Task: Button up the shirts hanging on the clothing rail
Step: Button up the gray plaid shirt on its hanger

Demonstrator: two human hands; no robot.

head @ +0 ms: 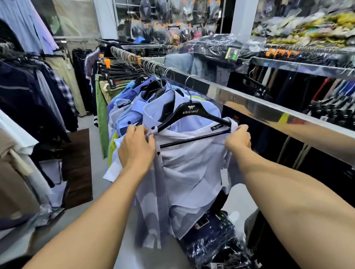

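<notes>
Plainly, the head view shows 1 pale blue shirt (186,170) hanging open at the near end of the rail (252,108), on a black hanger (192,113). The left hand (135,148) pinches the left front edge near the collar, fingers curled on the cloth beside a dark button (153,127). The right hand (239,140) grips the other front edge by the hanger's right shoulder, fingers closed round the fabric. The 2 edges are well apart, so my judgement is that no button on this shirt is fastened yet.

Risks, as I judge them: the cloth is bunched and twisted below the hands, so a button could go into the wrong hole and leave the front skewed. A hard pull from the right hand could drag the shoulder off the hanger's end, or swing the hanger's hook along the rail. A paper tag (223,176) dangling at the right edge could get caught between the 2 fronts.

Hard to make out: the buttonholes do not show, and the right fingertips are buried in cloth. The lower buttons are lost in the folds. More blue shirts (128,108) hang behind; whether they are buttoned cannot be told. The bagged stock (218,240) on the floor below is blurred.
</notes>
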